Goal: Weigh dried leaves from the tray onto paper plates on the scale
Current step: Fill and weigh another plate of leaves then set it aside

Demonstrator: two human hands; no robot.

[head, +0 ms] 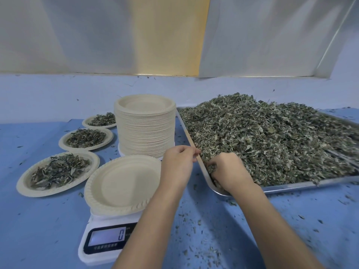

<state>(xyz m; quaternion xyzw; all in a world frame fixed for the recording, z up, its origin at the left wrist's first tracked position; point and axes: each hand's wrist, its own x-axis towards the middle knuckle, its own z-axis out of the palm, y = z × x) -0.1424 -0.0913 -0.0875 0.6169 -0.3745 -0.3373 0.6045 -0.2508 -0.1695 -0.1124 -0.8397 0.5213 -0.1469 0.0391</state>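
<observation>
Steel tray (291,186), near-left corner: the right hand (229,171) scoops a clump of dried leaves (272,136). The left hand (177,164) curls at the rim, grip unclear. Next, probably, leaves go onto the empty paper plate (124,183) on the zeroed scale (108,239).

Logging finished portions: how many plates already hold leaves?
3, all left of the plate stack: near plate, middle plate, far plate, its edge hidden behind the stack.

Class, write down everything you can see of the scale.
The scale is a white, plastic-looking unit on the blue table, front left. Its dark front panel holds a lit display reading 0, with small print below. An empty paper plate sits on top, overhanging it. The left forearm hides its right edge.
</observation>
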